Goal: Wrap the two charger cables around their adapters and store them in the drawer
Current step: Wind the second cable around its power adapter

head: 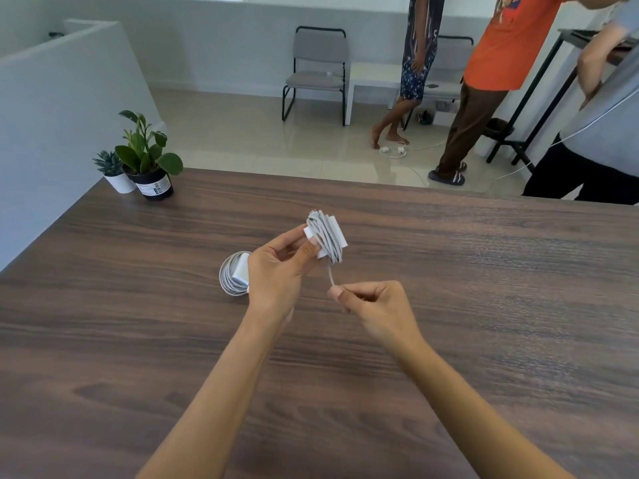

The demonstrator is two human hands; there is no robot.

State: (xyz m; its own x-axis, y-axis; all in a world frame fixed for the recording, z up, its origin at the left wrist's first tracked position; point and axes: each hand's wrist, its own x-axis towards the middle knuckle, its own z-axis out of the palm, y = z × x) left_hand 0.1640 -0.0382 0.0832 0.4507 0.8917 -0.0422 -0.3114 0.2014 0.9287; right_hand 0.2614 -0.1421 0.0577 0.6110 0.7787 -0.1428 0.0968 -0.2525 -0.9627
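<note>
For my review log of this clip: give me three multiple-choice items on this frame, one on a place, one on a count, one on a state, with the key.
1. Where does the already wrapped charger lie?
A. on the table beside the left hand
B. on the grey chair
C. in a drawer

2. How many potted plants stand on the table?
A. one
B. two
C. four

3. What is the right hand doing?
A. resting flat
B. pinching the cable end
C. gripping a pot

Key: 1 A, it lies beside the left hand. 2 B, a succulent and a leafy plant. 3 B, the fingers pinch the cable end running from the adapter.
</note>
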